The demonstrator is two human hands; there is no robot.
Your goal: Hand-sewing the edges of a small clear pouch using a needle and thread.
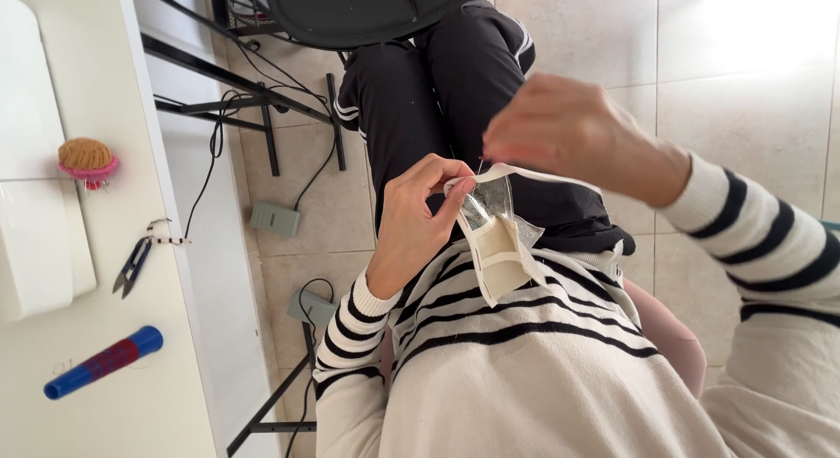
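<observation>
my striped sweater (525, 370) fills the bottom of the view, and just above it i hold the small cream fabric piece with a clear plastic window (494, 235). my left hand (416, 217) is clamped on its upper left edge, thumb and fingers pinching the seam. my right hand (569, 130) hovers just above and to the right, fingertips pressed together on a thin needle (479, 167) at the piece's top rim. i judge the stitch goes best with the seam kept taut and flat and the pull short and straight. the piece lies below my right hand, touching my left.
</observation>
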